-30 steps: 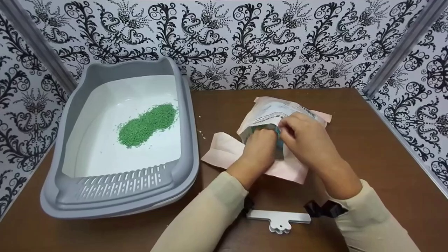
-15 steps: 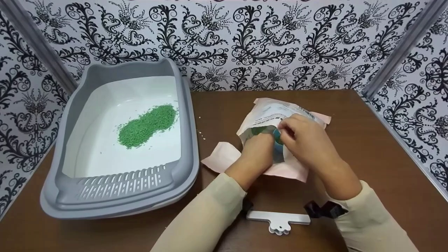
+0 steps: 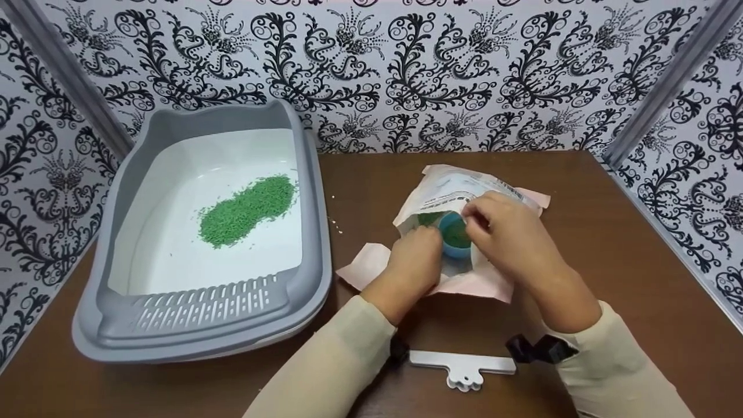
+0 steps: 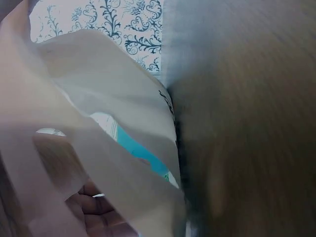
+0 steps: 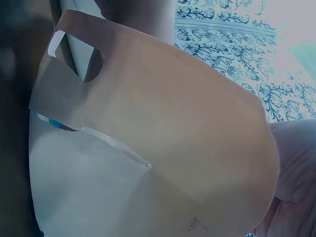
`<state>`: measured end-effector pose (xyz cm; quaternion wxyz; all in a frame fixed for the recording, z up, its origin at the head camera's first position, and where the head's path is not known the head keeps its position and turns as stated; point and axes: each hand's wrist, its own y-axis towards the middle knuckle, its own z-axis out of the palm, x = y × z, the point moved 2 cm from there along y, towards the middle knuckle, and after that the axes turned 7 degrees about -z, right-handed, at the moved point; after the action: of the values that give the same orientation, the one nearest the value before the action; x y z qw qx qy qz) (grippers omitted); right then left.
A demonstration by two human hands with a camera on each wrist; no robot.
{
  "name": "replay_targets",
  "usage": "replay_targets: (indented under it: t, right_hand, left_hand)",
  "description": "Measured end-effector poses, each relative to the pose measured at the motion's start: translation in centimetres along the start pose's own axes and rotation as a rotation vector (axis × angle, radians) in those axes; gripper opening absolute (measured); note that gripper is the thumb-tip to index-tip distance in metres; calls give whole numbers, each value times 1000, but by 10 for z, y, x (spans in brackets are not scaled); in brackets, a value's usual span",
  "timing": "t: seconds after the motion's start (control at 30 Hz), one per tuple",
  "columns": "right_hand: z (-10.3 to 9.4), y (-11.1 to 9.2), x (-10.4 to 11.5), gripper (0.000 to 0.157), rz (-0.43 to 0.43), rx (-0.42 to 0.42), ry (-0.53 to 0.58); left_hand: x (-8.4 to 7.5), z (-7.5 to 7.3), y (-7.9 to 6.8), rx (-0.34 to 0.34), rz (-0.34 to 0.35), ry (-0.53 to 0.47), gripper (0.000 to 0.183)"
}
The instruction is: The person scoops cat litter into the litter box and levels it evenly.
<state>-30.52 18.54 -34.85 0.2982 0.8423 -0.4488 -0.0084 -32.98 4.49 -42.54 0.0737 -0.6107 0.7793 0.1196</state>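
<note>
A pink and white litter bag (image 3: 447, 188) lies with its torn mouth facing me, green pellets showing inside. In the mouth sits a round blue scoop (image 3: 455, 235) with green pellets in its bowl. My left hand (image 3: 413, 255) is at the mouth's left side, fingers curled right against the scoop's edge; its handle is hidden by the hand. My right hand (image 3: 508, 232) pinches the upper right rim of the mouth. In the right wrist view the bag's flap (image 5: 173, 113) with a cut-out hole covers most of the work.
A grey and white litter box (image 3: 322, 232) stands at left, with a heap of green pellets (image 3: 246, 209) on its floor. A white bag clip (image 3: 464, 367) lies in front, between the forearms. Patterned walls (image 3: 348, 58) enclose the brown table (image 3: 371, 174).
My left hand has drawn back toward the lower left, out of the bag's depth. The blue scoop has come into view in the mouth. My right hand keeps its hold on the rim.
</note>
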Motion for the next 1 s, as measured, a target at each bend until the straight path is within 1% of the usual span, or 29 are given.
replay_targets:
  t: [0.17,0.27,0.37,0.5,0.57,0.77,0.83,1.0]
  right_hand:
    - [0,-1,-1,11,7,9,3]
    - [1,-2,-1,11,8,16,7]
    - [3,-2,-1,11,3,19,8]
    - [4,-2,-2,11,-9,16,8]
    - [4,-2,-2,10,-12,17,10]
    - [2,0,-1,11,-5,18,12]
    - [1,0,-1,11,0,20,14]
    - [1,1,-2,11,12,29,20]
  left_hand:
    - [7,-2,-7,10,-21,-12,34]
    - [10,-2,-13,-12,-25,4,40]
    - [14,-2,-19,-50,-28,46,35]
    - [18,-3,-25,-121,-38,89,20]
    - [20,-4,-27,-153,-42,95,15]
    - [25,-11,-36,-224,-35,93,8]
    - [26,-13,-39,-242,-33,108,7]
    - [28,-20,-49,-305,-9,131,8]
